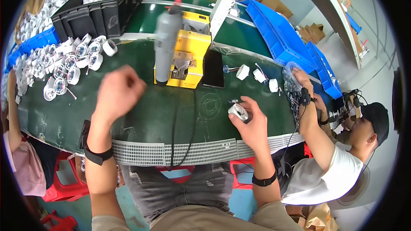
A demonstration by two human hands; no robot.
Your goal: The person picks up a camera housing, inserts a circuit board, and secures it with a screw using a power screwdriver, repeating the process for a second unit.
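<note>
My right hand [252, 122] grips a small white round plastic housing [233, 114] between thumb and fingers, low over the green bench. Its open side shows, and a small dark part lies at its far edge. My left hand [120, 90] is raised over the bench, left of centre, fingers curled in and slightly blurred; whatever they may hold is hidden. Ahead, between my hands, a grey electric screwdriver [166, 42] hangs upright, blurred, apart from both hands. Behind it stands a yellow screw feeder [198, 55] with a metal mechanism at its front.
White housings with wires [70, 62] cluster at the left, before a black crate [90, 19]. A black phone-like slab [214, 69] lies beside the feeder. Several loose housings [258, 75] sit farther right. A co-worker's hand [301, 77] reaches near blue trays [278, 36]. A black cable crosses the bench front.
</note>
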